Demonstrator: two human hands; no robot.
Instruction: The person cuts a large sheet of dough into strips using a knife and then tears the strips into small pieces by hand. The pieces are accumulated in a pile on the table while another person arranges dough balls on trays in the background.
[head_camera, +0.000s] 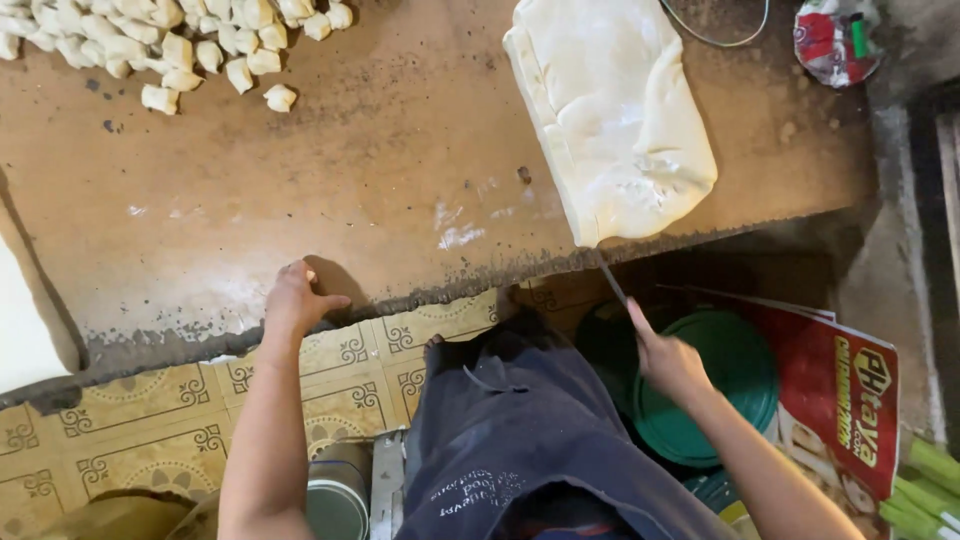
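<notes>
While pale and folded, dough slab (612, 115) overhangs table (300, 200).

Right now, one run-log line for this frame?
left hand: resting on table edge | right hand: holding knife at dough slab | cut dough pieces: far left

Your desk (300, 170) is brown, the dough slab (610, 110) and cut pieces (180, 45) pale cream (upper frame); floor tiles (150, 420) yellow with dark scrollwork, the lid (720, 390) green.
</notes>
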